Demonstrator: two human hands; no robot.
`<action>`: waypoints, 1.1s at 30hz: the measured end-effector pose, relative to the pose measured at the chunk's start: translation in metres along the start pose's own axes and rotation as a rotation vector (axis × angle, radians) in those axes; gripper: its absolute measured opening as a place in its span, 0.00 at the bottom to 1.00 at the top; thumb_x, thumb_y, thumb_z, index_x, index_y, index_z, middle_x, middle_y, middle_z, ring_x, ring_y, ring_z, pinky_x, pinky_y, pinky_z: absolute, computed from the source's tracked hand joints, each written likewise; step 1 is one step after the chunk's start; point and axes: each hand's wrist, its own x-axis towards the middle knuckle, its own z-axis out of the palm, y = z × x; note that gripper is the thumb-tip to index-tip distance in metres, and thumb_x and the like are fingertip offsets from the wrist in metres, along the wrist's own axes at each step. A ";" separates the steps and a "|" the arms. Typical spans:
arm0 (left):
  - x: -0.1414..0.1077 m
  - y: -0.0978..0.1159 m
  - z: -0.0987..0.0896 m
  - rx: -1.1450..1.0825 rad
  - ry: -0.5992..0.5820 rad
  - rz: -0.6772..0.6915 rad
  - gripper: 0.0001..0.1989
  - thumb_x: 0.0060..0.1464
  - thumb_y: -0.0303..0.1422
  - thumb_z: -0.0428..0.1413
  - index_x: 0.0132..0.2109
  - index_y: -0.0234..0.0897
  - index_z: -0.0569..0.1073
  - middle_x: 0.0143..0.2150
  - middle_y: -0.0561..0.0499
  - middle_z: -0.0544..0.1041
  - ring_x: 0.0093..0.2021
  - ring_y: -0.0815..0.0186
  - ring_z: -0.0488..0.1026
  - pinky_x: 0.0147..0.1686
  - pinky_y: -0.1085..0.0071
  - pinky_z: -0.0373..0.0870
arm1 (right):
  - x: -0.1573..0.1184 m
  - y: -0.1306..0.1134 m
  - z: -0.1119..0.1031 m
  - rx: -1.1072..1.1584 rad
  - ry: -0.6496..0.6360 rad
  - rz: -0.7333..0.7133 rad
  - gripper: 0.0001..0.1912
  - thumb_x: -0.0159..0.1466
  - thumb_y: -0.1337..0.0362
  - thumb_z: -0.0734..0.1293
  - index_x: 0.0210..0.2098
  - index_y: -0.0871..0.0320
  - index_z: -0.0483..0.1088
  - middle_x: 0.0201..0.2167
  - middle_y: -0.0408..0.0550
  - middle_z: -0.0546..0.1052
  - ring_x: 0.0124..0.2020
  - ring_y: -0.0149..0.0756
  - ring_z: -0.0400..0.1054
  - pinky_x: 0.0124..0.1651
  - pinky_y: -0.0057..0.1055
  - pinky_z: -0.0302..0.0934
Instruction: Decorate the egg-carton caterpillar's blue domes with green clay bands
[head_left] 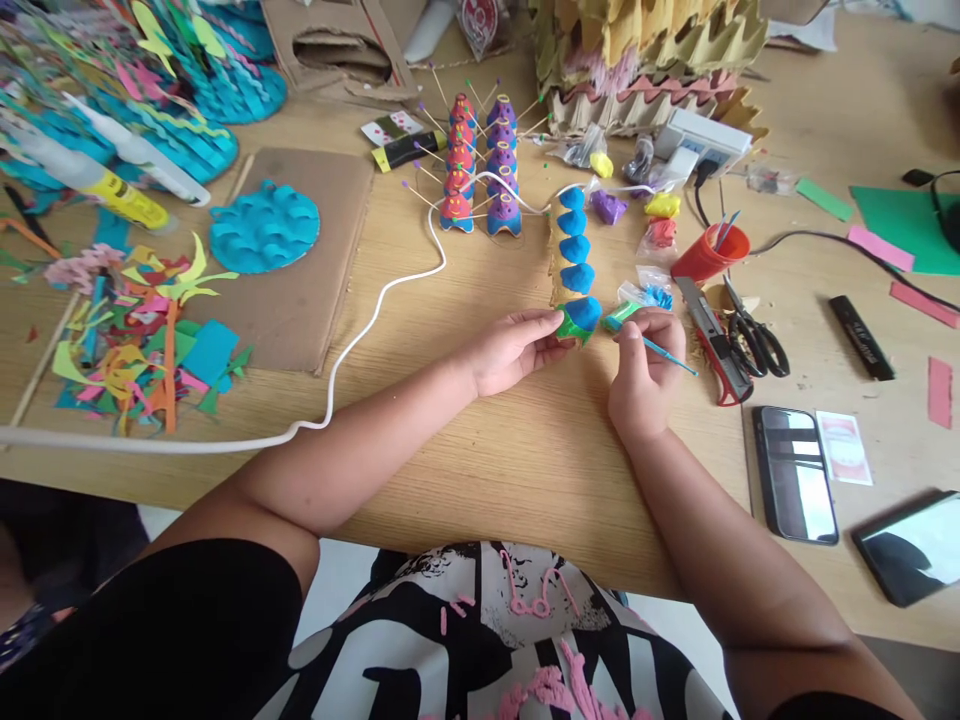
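Observation:
An egg-carton strip (576, 250) with several blue-covered bumps lies on the table, its near end covered in green. My left hand (517, 352) pinches that green near end between thumb and fingers. Just to the right, my right hand (649, 375) is closed around a thin blue stick (670, 356). Beyond its fingertips lies a small green piece (621, 316), beside a clear bag of blue clay (657, 296). Two finished-looking carton strips, one red (460, 165) and one purple (503, 165), stand behind, with pins sticking out.
A white cable (381, 300) crosses the table and my left forearm. At right are a red cup (711, 252), a cutter (716, 345), scissors (750, 335) and a phone (795, 475). Cardboard (300, 290), a blue paper disc (264, 228) and paper scraps (142, 350) are at left.

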 end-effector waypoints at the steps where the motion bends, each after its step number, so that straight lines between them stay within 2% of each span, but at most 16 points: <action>1: 0.000 0.000 0.000 -0.008 0.006 -0.005 0.04 0.63 0.32 0.68 0.39 0.36 0.84 0.40 0.50 0.86 0.41 0.69 0.82 0.55 0.69 0.75 | 0.001 0.002 0.001 0.032 0.019 0.032 0.17 0.72 0.45 0.70 0.35 0.49 0.67 0.35 0.43 0.68 0.39 0.38 0.66 0.47 0.40 0.67; 5: 0.001 0.001 0.001 -0.045 0.031 -0.021 0.05 0.67 0.32 0.64 0.41 0.36 0.83 0.41 0.49 0.86 0.41 0.68 0.83 0.55 0.68 0.75 | 0.003 0.008 0.001 0.091 0.038 0.090 0.17 0.71 0.44 0.70 0.38 0.48 0.67 0.37 0.42 0.69 0.37 0.36 0.67 0.43 0.38 0.67; 11: 0.000 0.006 0.004 -0.128 0.081 -0.052 0.12 0.73 0.31 0.54 0.42 0.34 0.81 0.38 0.48 0.86 0.38 0.69 0.83 0.51 0.68 0.77 | 0.005 0.017 0.001 0.075 0.022 0.070 0.19 0.70 0.43 0.70 0.36 0.51 0.67 0.36 0.41 0.71 0.39 0.35 0.67 0.46 0.37 0.65; 18: 0.000 0.010 0.014 -0.158 0.192 -0.059 0.11 0.72 0.30 0.55 0.42 0.33 0.80 0.35 0.47 0.85 0.36 0.68 0.83 0.47 0.71 0.79 | 0.001 0.015 0.003 0.084 0.033 0.096 0.19 0.69 0.44 0.71 0.36 0.53 0.68 0.34 0.40 0.71 0.38 0.33 0.67 0.46 0.35 0.63; 22: 0.001 0.012 0.024 -0.191 0.256 -0.010 0.11 0.72 0.29 0.55 0.40 0.32 0.79 0.33 0.48 0.84 0.35 0.69 0.82 0.44 0.72 0.79 | 0.009 -0.001 0.004 0.171 0.063 0.223 0.18 0.67 0.46 0.72 0.35 0.52 0.67 0.31 0.37 0.71 0.35 0.31 0.69 0.42 0.31 0.64; 26: 0.009 0.014 0.033 -0.226 0.232 0.040 0.12 0.72 0.29 0.54 0.40 0.31 0.79 0.33 0.47 0.84 0.35 0.68 0.82 0.45 0.72 0.80 | 0.034 -0.009 0.011 0.301 0.085 0.405 0.16 0.63 0.52 0.74 0.33 0.51 0.64 0.33 0.37 0.73 0.36 0.29 0.73 0.39 0.27 0.64; 28: 0.016 0.014 0.038 -0.247 0.229 0.056 0.13 0.73 0.29 0.53 0.39 0.31 0.79 0.32 0.48 0.83 0.34 0.69 0.82 0.45 0.73 0.80 | 0.044 -0.004 0.018 0.319 0.105 0.377 0.15 0.63 0.54 0.74 0.33 0.51 0.64 0.34 0.38 0.74 0.39 0.30 0.74 0.41 0.27 0.66; 30: 0.024 0.015 0.041 -0.268 0.235 0.069 0.14 0.73 0.29 0.53 0.38 0.31 0.79 0.31 0.48 0.82 0.33 0.69 0.82 0.44 0.73 0.80 | 0.048 0.005 0.026 0.315 0.135 0.286 0.14 0.64 0.54 0.73 0.33 0.51 0.65 0.35 0.39 0.75 0.41 0.31 0.75 0.44 0.29 0.68; 33: 0.034 0.015 0.040 -0.287 0.209 0.078 0.16 0.73 0.28 0.51 0.37 0.31 0.79 0.30 0.48 0.82 0.32 0.69 0.81 0.43 0.72 0.80 | 0.043 0.021 0.033 0.244 0.168 0.096 0.12 0.68 0.53 0.70 0.34 0.51 0.67 0.43 0.43 0.78 0.50 0.36 0.76 0.58 0.40 0.70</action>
